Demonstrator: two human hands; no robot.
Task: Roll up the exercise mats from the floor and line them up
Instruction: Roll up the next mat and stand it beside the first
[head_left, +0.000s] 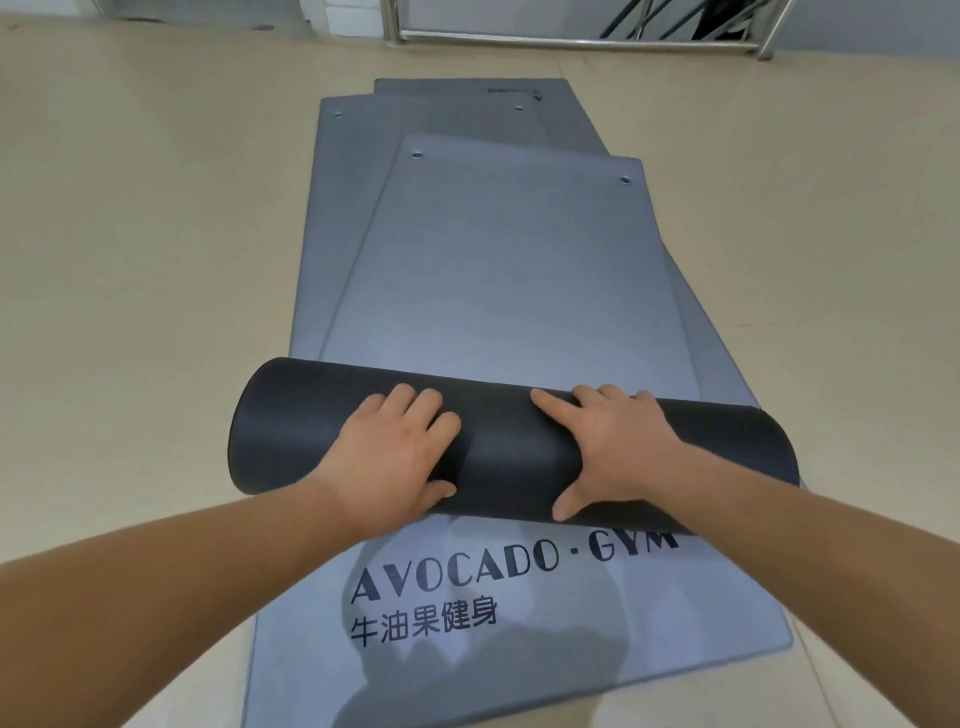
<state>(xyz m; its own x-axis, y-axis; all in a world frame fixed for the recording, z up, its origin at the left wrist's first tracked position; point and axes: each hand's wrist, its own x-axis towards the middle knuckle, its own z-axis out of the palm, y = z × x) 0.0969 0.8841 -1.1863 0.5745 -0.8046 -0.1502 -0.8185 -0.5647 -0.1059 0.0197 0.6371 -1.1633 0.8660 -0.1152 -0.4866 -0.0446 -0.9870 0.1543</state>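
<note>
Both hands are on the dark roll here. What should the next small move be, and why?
Probably push the roll a little further forward, away from the body, with the left hand and right hand pressing evenly. Much of the top mat lies flat ahead, as far as its eyelets, so the rolling looks unfinished.

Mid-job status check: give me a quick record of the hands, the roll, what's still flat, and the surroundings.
roll: dark mat roll, partly rolled, lying across the printed mat
hands: left hand and right hand, palms down on the roll
unrolled part: grey sheet running away from the roll, eyelets at the far end
other mats: flat mats overlapping underneath
floor: beige floor
background: metal railing
</note>
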